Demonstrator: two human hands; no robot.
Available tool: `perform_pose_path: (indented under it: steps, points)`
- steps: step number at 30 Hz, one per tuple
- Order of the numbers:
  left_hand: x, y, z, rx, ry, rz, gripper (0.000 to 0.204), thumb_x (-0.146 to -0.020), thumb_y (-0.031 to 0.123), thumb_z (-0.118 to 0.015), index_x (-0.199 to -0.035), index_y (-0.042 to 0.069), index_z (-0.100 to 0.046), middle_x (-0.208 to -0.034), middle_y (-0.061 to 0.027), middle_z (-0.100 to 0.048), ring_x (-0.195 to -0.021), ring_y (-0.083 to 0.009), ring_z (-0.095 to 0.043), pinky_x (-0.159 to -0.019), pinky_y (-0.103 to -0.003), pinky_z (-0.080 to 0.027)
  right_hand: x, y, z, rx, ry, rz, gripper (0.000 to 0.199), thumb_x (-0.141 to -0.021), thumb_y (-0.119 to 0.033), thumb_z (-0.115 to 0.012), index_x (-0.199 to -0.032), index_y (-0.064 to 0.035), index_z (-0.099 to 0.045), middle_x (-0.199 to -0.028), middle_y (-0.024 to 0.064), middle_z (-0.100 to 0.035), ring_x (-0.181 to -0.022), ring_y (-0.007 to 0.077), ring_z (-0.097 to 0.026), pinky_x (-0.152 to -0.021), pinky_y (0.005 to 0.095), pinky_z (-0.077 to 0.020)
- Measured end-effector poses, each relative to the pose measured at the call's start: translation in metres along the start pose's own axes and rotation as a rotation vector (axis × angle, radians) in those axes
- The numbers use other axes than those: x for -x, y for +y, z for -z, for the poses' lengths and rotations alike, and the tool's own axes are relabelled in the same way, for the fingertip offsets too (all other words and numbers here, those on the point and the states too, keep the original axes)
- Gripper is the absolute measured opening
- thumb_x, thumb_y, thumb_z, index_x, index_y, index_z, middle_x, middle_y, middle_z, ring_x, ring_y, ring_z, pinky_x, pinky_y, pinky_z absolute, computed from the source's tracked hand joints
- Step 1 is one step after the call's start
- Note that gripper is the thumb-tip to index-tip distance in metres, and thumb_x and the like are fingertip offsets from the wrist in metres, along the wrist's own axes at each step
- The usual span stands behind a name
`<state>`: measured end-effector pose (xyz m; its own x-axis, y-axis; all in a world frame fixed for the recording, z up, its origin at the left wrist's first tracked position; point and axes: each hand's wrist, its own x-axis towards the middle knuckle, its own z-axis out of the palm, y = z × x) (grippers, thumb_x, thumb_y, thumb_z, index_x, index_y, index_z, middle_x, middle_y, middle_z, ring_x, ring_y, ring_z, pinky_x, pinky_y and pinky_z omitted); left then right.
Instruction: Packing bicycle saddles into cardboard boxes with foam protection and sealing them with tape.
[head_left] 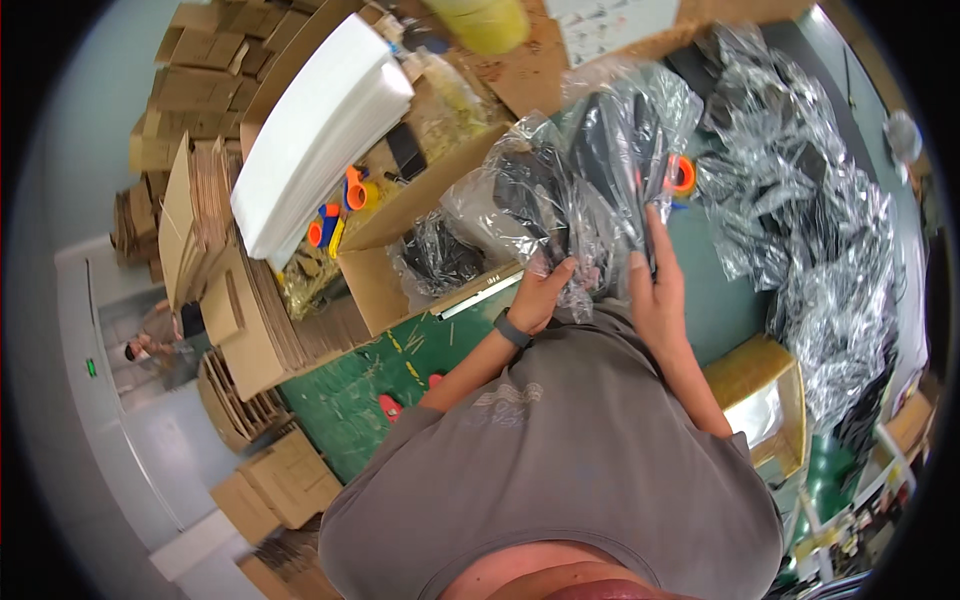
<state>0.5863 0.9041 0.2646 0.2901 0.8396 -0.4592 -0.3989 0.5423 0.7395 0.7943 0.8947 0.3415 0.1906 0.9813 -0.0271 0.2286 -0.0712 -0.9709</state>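
In front of my chest I hold two clear plastic bags with dark items inside. My left hand, wearing a dark wristband, is closed on the lower end of one bagged black item. My right hand grips a longer bagged black item, thumb on the near side and fingers along its right edge. The exact kind of the items is hard to make out through the crinkled plastic. Just left of my left hand, an open cardboard box contains another bagged black item.
Many bagged black items are heaped at right. Orange tape rolls lie around the work surface. White foam sheets, a black phone and stacked flat cardboard stand left. A yellow bin sits by my right elbow. Another person is far left.
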Motion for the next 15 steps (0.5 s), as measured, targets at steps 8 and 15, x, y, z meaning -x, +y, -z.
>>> perform_pose_path:
  steps: [8,15]
  points:
    - [-0.008,0.009,0.125,0.077,0.072,-0.088,0.057,-0.108,-0.009,-0.057,-0.163,0.004,-0.047,-0.152,-0.0099,-0.064,-0.138,-0.0201,-0.062,-0.119,-0.040,-0.050,-0.020,-0.026,-0.165,0.257,-0.524,0.136,0.065,-0.108,-0.014,-0.066,-0.170,-0.0065,-0.046,-0.144,0.0332,-0.065,-0.131,0.0505,-0.064,-0.113,0.0468,-0.0510]
    - [-0.001,0.047,0.229,-0.259,-0.043,-0.187,0.039,-0.109,0.000,-0.062,-0.148,-0.001,-0.063,-0.137,-0.0097,-0.075,-0.127,-0.0195,-0.068,-0.111,-0.039,-0.054,-0.077,-0.024,-0.291,-0.365,-0.278,-0.304,0.062,-0.110,-0.032,-0.073,-0.155,0.0066,-0.056,-0.139,0.0189,-0.072,-0.125,0.0249,-0.071,-0.108,0.0449,-0.0572]
